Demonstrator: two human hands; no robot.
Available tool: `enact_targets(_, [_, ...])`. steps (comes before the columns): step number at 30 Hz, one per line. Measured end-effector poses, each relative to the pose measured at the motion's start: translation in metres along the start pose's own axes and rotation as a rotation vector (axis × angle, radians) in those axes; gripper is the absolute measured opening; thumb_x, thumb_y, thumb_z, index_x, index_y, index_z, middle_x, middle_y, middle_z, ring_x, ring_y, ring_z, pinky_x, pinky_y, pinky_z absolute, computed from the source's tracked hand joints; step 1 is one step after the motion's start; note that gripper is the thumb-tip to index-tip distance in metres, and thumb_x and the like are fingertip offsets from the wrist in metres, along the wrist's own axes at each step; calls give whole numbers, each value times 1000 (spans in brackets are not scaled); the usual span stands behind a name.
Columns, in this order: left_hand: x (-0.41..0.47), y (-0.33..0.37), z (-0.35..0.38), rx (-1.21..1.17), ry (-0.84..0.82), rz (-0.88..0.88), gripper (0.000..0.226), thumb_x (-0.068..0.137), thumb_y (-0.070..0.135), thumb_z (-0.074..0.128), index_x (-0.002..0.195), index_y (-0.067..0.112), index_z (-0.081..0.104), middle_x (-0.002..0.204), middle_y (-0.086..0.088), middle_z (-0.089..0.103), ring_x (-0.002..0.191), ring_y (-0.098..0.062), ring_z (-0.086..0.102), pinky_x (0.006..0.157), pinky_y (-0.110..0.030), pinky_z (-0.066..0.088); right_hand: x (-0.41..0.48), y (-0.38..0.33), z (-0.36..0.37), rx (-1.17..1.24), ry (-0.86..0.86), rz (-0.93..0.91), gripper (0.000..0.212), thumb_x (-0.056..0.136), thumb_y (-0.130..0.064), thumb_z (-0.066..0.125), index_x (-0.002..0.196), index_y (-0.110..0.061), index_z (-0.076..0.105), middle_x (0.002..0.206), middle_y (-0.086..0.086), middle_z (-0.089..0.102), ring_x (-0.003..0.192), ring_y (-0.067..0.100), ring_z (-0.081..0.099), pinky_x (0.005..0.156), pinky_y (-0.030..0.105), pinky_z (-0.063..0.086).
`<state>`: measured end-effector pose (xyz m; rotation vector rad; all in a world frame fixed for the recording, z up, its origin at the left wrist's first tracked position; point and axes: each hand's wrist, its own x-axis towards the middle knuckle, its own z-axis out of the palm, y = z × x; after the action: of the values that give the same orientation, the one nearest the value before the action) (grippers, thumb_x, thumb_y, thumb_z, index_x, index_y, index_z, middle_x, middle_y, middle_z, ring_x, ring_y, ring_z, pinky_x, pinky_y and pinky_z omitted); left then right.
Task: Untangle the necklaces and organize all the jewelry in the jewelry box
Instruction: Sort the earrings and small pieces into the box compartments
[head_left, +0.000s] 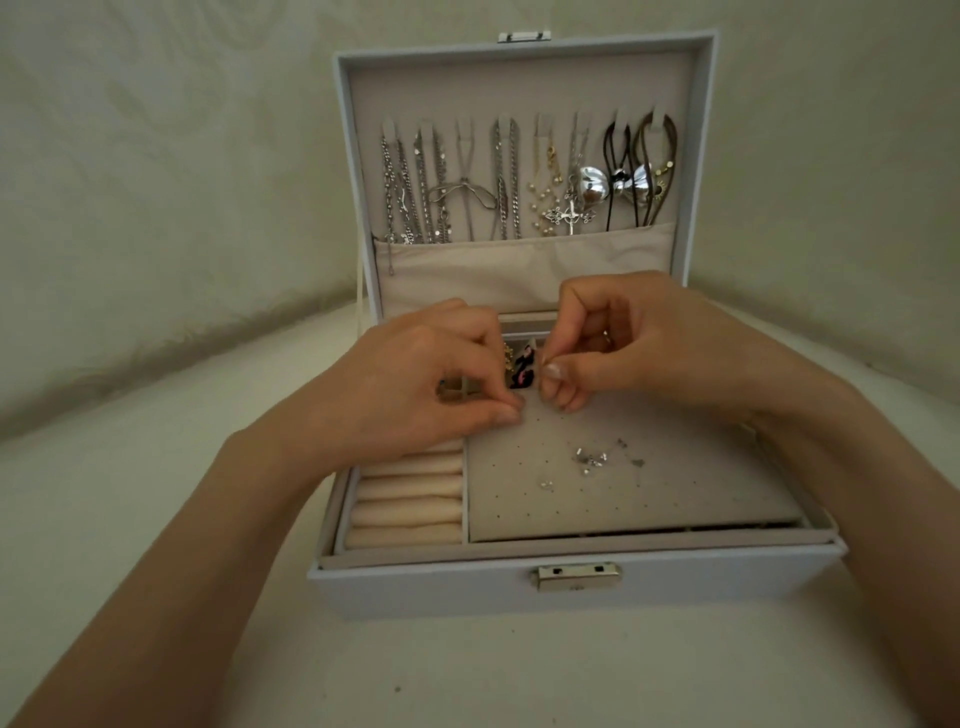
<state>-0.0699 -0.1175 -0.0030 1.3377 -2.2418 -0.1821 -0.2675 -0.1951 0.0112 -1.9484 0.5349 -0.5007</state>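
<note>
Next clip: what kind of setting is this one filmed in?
Probably a home, perhaps a bed: the open jewelry box sits on a soft pale surface, wrinkled pale cloth hangs behind it, and personal necklaces hang in its lid.

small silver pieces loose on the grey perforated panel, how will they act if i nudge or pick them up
The small silver pieces look tiny and thin, so probably light and apt to scatter at a nudge. They lie loose on the grey perforated panel, so tilting it would likely spill them. Probably fiddly to pinch.
</note>
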Motion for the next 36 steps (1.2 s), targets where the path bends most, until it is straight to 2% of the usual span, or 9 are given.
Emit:
enact_targets(4, [-7, 0, -9, -21, -84, 6, 33, 83, 49, 54, 95, 28, 76, 94, 17, 59, 89, -6, 58, 73, -38, 50, 0, 0, 2, 10, 16, -19, 10, 79, 8, 65, 79, 0, 59, 67, 8, 68, 62, 15, 65, 62, 24, 56])
enact_targets(7, [-8, 3, -14, -22, -79, -15, 35, 83, 48, 51, 93, 26, 76, 93, 17, 63, 85, -6, 62, 72, -36, 50, -1, -1, 2, 57, 7, -28, 11, 79, 9, 64, 80, -2, 61, 67, 5, 67, 62, 14, 64, 63, 22, 55])
enact_targets(9, [-6, 5, -14, -29, -21, -29, 34, 83, 46, 53, 88, 22, 76, 87, 15, 66, 80, -4, 64, 72, -30, 50, -3, -2, 2, 65, 3, -40, 11, 79, 8, 65, 81, -2, 63, 68, 5, 68, 65, 13, 63, 64, 20, 54])
enact_targets(12, [-1, 13, -4, -133, 163, -125, 7, 78, 31, 65, 80, 24, 68, 74, 12, 65, 72, -2, 61, 66, -16, 47, -3, -4, 3, 39, -7, -68, 12, 77, 4, 68, 81, -7, 67, 76, 9, 70, 71, 14, 63, 68, 18, 53])
enact_targets(16, [1, 20, 6, -287, 257, -152, 27, 72, 14, 77, 82, 25, 55, 77, 14, 63, 69, -3, 58, 61, -14, 43, -3, -6, 2, 47, 4, -94, 19, 74, 7, 69, 81, -10, 68, 80, 3, 71, 77, 17, 64, 76, 24, 53])
enact_targets(23, [2, 22, 4, -322, 221, -33, 20, 72, 26, 75, 89, 22, 64, 82, 12, 60, 70, -6, 57, 67, -16, 44, -3, -5, 2, 148, 34, -129, 29, 61, 2, 71, 79, -7, 51, 73, 7, 66, 70, 19, 63, 68, 23, 55])
enact_targets(30, [3, 22, 4, -327, 200, -2, 17, 71, 27, 72, 84, 17, 69, 80, 10, 60, 70, -10, 56, 67, -18, 44, -3, -5, 4, 107, -7, -153, 30, 63, 11, 71, 77, -7, 52, 76, 10, 66, 71, 20, 63, 70, 23, 55])
enact_targets(33, [4, 21, 4, -324, 212, -7, 14, 71, 27, 72, 79, 15, 70, 79, 7, 61, 69, -10, 55, 64, -21, 44, -3, -5, 4, 91, -31, -151, 30, 64, 11, 71, 80, -7, 54, 72, 2, 67, 68, 13, 64, 67, 19, 53])
enact_targets(36, [3, 17, 2, -242, 210, -9, 17, 74, 31, 68, 78, 15, 70, 76, 8, 60, 69, -6, 54, 64, -13, 39, -5, -6, -1, 24, -65, -104, 28, 64, -1, 75, 85, -9, 59, 74, 1, 67, 70, 12, 64, 68, 19, 52])
